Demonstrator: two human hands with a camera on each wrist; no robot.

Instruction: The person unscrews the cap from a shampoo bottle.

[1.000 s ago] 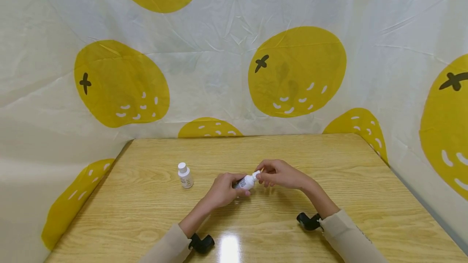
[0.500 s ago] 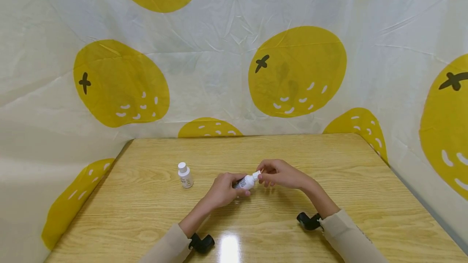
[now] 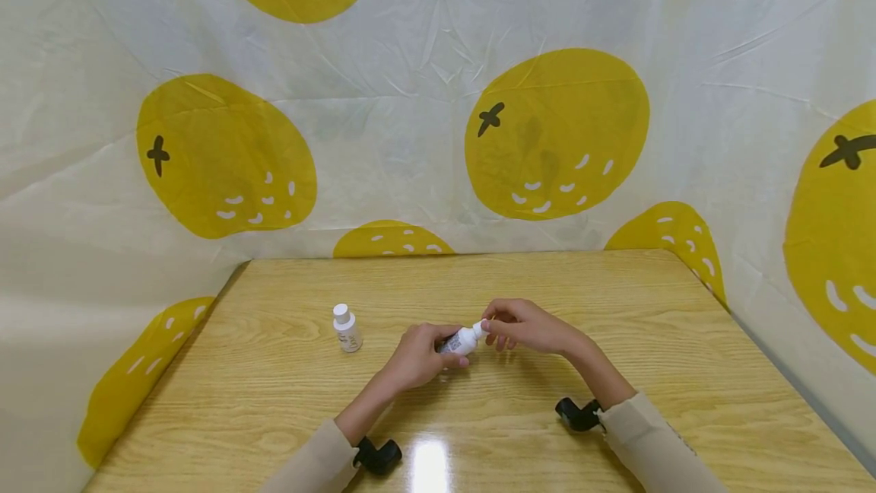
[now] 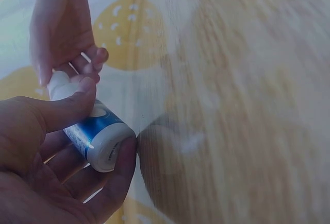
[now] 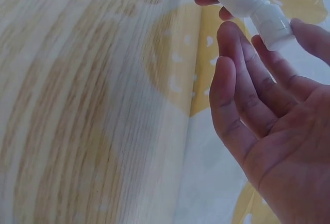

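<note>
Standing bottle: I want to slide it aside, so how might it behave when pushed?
The standing bottle is taller than wide, so a high push could tip it. It looks round, so would probably roll once down. The table looks glossy, so a low push may slide it.

- The bench (image 3: 499,417) is spreading across the lower part of the head view, its yellow-brown wood grain running mostly from side to side.
- Its far edge is lying nearly straight, while its two sides are slanting outward as they are coming nearer.
- The surface is shining, a bright patch of light (image 3: 430,466) gleaming on it at the near side.
- Left of the middle, a small white bottle (image 3: 347,333) is standing upright on the wood, wearing a white cap (image 3: 341,310) and showing dark lettering.
- In the left wrist view, a dark rounded patch (image 4: 167,177) is falling across the wood.
</note>
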